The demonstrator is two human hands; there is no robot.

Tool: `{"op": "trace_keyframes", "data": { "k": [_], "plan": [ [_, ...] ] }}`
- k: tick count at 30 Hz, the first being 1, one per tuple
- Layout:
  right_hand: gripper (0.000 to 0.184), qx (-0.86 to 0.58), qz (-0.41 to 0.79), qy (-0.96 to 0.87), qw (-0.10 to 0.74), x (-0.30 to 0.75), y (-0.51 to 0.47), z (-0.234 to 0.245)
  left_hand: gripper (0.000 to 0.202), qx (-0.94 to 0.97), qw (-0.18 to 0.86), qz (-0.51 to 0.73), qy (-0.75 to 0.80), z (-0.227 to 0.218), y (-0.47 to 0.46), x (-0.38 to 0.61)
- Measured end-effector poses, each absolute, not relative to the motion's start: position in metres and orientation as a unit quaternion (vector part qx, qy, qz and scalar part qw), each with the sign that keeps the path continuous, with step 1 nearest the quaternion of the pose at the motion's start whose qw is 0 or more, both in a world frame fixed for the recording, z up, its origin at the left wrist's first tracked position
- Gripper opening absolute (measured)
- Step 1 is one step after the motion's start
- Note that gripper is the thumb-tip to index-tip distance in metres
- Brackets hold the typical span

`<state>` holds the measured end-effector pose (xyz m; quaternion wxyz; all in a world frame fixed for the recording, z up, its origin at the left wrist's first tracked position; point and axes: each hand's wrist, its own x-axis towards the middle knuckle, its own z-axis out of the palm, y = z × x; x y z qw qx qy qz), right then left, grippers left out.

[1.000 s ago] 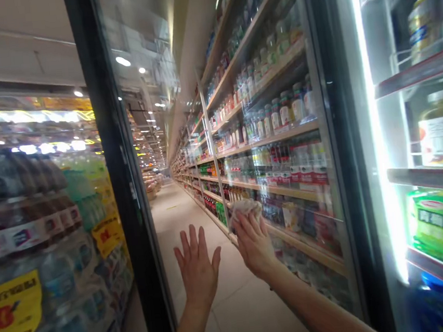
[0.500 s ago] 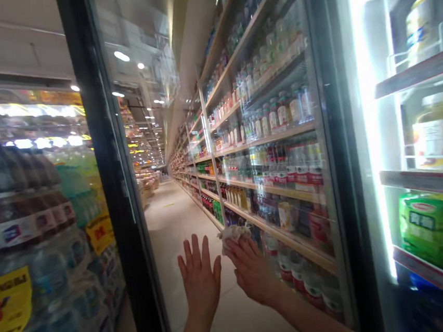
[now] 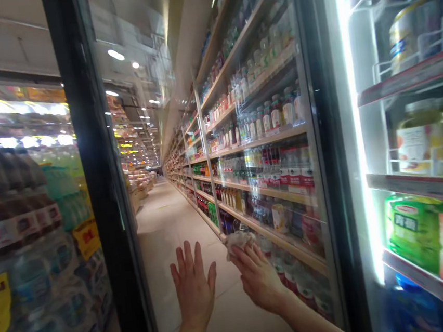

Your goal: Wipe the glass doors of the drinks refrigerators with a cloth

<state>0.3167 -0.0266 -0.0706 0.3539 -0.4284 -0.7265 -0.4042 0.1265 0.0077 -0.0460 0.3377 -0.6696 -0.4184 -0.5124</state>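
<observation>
An open glass fridge door (image 3: 203, 136) in a black frame stands in front of me, and the shop aisle shows through it. My left hand (image 3: 193, 286) lies flat on the glass low down, fingers stretched out and apart. Just to its right, my right hand (image 3: 258, 277) presses a crumpled pale cloth (image 3: 237, 239) against the same glass with its fingers.
The lit fridge interior at the right holds shelves (image 3: 419, 183) with jars, tins and green packets (image 3: 415, 228). Stacked packs of bottled water (image 3: 33, 288) with yellow price tags stand at the left. Long shelves of bottles (image 3: 265, 130) line the aisle beyond.
My right hand has slid the cloth down the glass and slightly left. My left hand has moved a little lower and left, still flat on the door.
</observation>
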Motion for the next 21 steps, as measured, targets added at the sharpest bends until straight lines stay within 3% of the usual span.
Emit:
{"op": "trace_keyframes", "data": {
  "k": [2, 8, 15, 21],
  "plan": [
    [0.057, -0.447, -0.417, -0.702, 0.365, 0.338, -0.029, -0.074, 0.071, -0.67, 0.345, -0.508, -0.417, -0.046, 0.007, 0.124],
    [0.062, -0.569, -0.418, -0.478, 0.522, 0.408, -0.032, -0.071, 0.071, -0.663, 0.349, -0.507, -0.426, -0.046, 0.006, 0.129],
    [0.06, -0.422, -0.395, -0.723, 0.379, 0.302, -0.025, -0.087, 0.07, -0.685, 0.363, -0.48, -0.411, -0.05, 0.005, 0.117],
    [0.064, -0.57, -0.427, -0.507, 0.485, 0.41, -0.03, -0.086, 0.07, -0.687, 0.37, -0.47, -0.413, -0.054, 0.004, 0.117]
  ]
}}
